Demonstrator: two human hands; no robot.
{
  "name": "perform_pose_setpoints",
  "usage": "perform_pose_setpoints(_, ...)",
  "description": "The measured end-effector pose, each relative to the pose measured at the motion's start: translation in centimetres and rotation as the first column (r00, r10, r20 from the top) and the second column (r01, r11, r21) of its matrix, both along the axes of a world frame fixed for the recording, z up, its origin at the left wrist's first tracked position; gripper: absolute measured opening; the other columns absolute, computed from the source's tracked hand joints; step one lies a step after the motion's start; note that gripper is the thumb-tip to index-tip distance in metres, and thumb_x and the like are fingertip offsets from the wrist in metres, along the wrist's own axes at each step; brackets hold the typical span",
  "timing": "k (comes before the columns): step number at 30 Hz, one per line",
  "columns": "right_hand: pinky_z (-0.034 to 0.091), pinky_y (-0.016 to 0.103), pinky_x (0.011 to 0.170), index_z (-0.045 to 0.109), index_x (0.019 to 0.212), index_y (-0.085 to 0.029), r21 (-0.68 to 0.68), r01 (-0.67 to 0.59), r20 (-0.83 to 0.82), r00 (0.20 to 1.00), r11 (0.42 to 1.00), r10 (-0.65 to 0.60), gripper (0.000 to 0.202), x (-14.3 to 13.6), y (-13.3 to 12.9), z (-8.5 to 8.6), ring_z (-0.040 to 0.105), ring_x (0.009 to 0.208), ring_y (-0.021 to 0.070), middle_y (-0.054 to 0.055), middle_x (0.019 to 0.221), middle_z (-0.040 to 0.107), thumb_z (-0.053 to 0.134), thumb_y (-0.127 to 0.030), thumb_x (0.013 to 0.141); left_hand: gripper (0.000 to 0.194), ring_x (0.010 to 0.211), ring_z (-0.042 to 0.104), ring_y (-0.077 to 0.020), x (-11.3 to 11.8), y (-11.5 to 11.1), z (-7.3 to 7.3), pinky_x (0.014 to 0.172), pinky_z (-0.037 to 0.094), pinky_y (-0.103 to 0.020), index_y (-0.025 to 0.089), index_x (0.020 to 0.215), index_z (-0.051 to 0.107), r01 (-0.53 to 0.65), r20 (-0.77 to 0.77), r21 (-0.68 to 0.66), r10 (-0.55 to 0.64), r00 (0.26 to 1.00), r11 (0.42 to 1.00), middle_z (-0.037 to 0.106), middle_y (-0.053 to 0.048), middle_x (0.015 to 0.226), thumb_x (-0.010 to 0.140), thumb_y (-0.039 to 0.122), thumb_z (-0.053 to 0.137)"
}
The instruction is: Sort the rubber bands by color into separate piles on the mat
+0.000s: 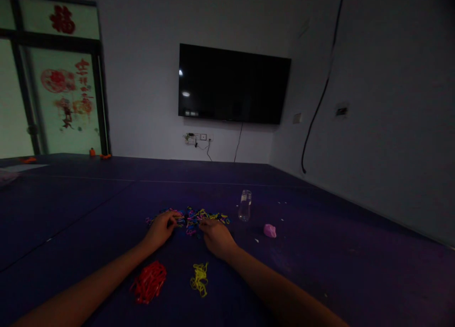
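Observation:
A loose pile of mixed rubber bands (192, 219) in blue, pink, yellow and black lies on the dark blue surface. At its left side, my left hand (160, 230) has thumb and fingertips drawn together among the bands. My right hand (217, 238) reaches into the pile from the right with its fingers closed at the tips. What either hand pinches is too small and dim to make out. Nearer me, between my forearms, lie a heap of red rubber bands (150, 282) and a smaller heap of yellow rubber bands (199, 278).
Right of the pile stands a clear bottle (245, 206), with a pink lump-like object (269, 231) beside it. Small white scraps dot the surface. A television (234, 85) hangs on the back wall, and a dark cable (322, 99) dangles along the right wall.

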State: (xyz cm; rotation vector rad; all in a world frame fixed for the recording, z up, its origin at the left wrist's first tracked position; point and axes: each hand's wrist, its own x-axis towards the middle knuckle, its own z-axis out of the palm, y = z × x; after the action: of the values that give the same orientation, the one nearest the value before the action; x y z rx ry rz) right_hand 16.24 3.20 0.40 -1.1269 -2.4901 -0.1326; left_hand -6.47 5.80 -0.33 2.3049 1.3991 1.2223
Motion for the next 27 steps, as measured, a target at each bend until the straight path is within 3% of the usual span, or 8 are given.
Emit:
perform_pose_setpoints(6, 0.042, 0.027, 0.087, 0.064, 0.098, -0.016, -0.009, 0.007, -0.009, 1.0, 1.0, -0.007, 0.034, 0.1, -0.2, 0.2, 0.058, 0.1, 0.018, 0.009, 0.106, 0.064, 0.04, -0.005, 0.076, 0.026, 0.071, 0.067, -0.0174, -0.2, -0.3, 0.6, 0.076, 0.05, -0.031, 0.02, 0.092, 0.066, 0.008, 0.131, -0.106, 0.006, 0.991, 0.994, 0.07, 0.002, 0.071, 0.069, 0.016, 0.054)
perform_pose_setpoints(10, 0.042, 0.028, 0.087, 0.064, 0.098, -0.017, -0.011, -0.009, -0.022, 1.0, 1.0, 0.009, 0.035, 0.2, -0.3, 0.3, 0.058, 0.1, 0.0182, 0.009, 0.104, 0.065, 0.041, -0.004, 0.075, 0.028, 0.067, 0.067, -0.0169, -0.2, -0.3, 0.6, 0.075, 0.05, -0.03, 0.018, 0.096, 0.065, 0.038, 0.134, -0.127, -0.021, 0.991, 0.991, 0.07, 0.001, 0.068, 0.07, 0.017, 0.054)
perform_pose_setpoints(15, 0.043, 0.027, 0.088, 0.064, 0.101, -0.016, -0.009, -0.014, -0.037, 0.999, 1.0, 0.014, 0.037, 0.2, -0.2, 0.2, 0.057, 0.104, 0.0189, 0.01, 0.111, 0.063, 0.041, -0.004, 0.075, 0.028, 0.073, 0.066, -0.0176, 0.0, 0.1, 0.1, 0.081, 0.048, -0.032, 0.018, 0.099, 0.064, 0.031, 0.025, -0.067, -0.029, 0.999, 0.997, 0.069, 0.001, 0.07, 0.074, 0.015, 0.052)
perform_pose_setpoints(22, 0.043, 0.028, 0.089, 0.064, 0.103, -0.016, -0.009, 0.0, -0.007, 1.0, 1.0, 0.0, 0.037, 0.1, 0.1, 0.0, 0.058, 0.101, 0.0188, 0.009, 0.105, 0.065, 0.042, -0.005, 0.076, 0.034, 0.089, 0.062, -0.0203, 0.3, 0.4, -0.3, 0.082, 0.046, -0.032, 0.022, 0.102, 0.064, -0.038, -0.233, 0.015, 0.041, 0.972, 0.999, 0.068, -0.004, 0.088, 0.078, 0.005, 0.046)
perform_pose_setpoints(27, 0.042, 0.028, 0.09, 0.065, 0.105, -0.016, -0.016, 0.007, -0.043, 0.999, 1.0, -0.007, 0.04, 0.0, -0.2, 0.2, 0.057, 0.104, 0.0186, 0.009, 0.11, 0.064, 0.042, -0.004, 0.075, 0.033, 0.095, 0.06, -0.0215, 0.2, 0.4, -0.4, 0.085, 0.045, -0.035, 0.021, 0.105, 0.063, -0.034, -0.263, -0.001, 0.033, 0.964, 0.999, 0.066, -0.006, 0.095, 0.081, 0.006, 0.044)
